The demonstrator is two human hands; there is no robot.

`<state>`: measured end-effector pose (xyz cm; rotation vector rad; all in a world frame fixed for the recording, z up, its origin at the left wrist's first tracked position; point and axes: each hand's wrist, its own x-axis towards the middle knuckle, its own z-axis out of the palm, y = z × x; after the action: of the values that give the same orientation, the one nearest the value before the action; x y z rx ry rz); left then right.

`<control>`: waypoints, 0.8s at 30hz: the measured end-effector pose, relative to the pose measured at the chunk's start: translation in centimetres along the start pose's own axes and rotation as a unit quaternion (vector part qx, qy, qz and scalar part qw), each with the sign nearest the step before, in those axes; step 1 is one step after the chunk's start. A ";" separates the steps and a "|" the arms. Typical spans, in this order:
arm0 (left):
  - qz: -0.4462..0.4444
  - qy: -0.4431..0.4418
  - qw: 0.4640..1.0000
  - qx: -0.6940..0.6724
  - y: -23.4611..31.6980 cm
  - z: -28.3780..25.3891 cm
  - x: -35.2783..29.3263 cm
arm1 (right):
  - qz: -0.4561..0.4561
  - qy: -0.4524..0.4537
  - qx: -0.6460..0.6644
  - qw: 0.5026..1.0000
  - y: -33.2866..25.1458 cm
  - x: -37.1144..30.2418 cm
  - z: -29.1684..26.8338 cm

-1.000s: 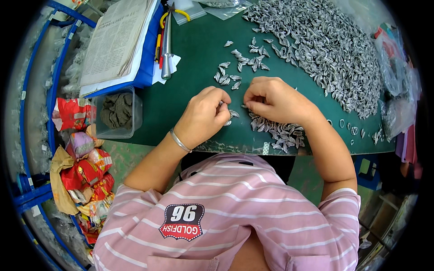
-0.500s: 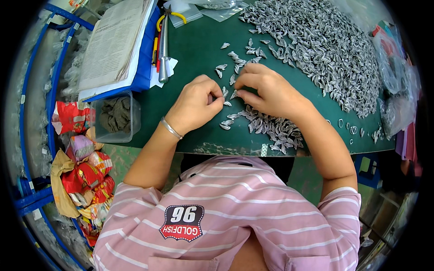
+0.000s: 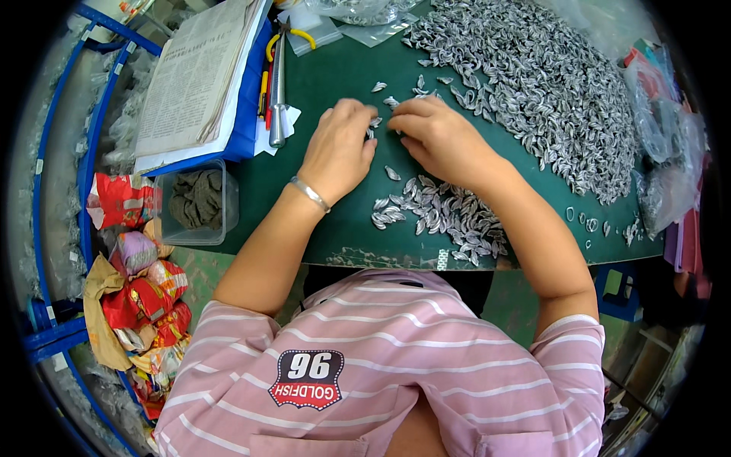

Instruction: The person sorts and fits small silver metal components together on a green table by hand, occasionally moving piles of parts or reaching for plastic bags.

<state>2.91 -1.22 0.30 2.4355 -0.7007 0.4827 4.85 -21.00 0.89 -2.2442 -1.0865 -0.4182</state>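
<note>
My left hand [image 3: 335, 148] is over the middle of the green table. Its fingers arch down, with the thumb apart from them. Small silver leaf-shaped metal pieces [image 3: 372, 128] show right beside its fingertips. Facing it from the right, my right hand [image 3: 440, 141] has bent fingers, the tips drawn in toward the thumb. Something small may sit at those tips, but the fingers cover it. A small heap of leaf pieces [image 3: 449, 217] lies below my right hand, toward the near edge. One loose leaf piece [image 3: 392, 174] rests between the hands and that heap.
A large pile of the same pieces [image 3: 541, 91] spreads over the far right. At left stand newspapers [image 3: 194, 76] on a blue tray [image 3: 247, 114], a tapered metal rod [image 3: 277, 99], yellow-handled pliers [image 3: 301, 36] and a plastic tub [image 3: 225, 209] holding dark cloth. Rings [image 3: 590, 224] lie right.
Both hands have shifted away from me toward the far side. My left hand has left its pinch and its fingers reach forward. Pieces beyond the hands are now partly covered.
</note>
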 end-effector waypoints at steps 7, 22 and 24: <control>-0.073 -0.105 0.990 -0.060 0.3 -0.1 -0.7 | 0.030 -0.068 -0.030 0.997 -0.5 -1.7 -0.3; -0.010 -0.037 0.994 -0.103 1.5 1.5 2.7 | 0.127 -0.022 0.118 0.985 0.4 -1.6 -3.6; 0.034 -0.009 0.998 -0.043 0.7 2.8 3.1 | 0.089 -0.017 0.040 0.995 1.3 -2.0 -2.4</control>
<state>5.49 -4.51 -0.19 2.3440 -0.7979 0.4486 4.63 -24.35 1.18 -2.2605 -0.8947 -0.2590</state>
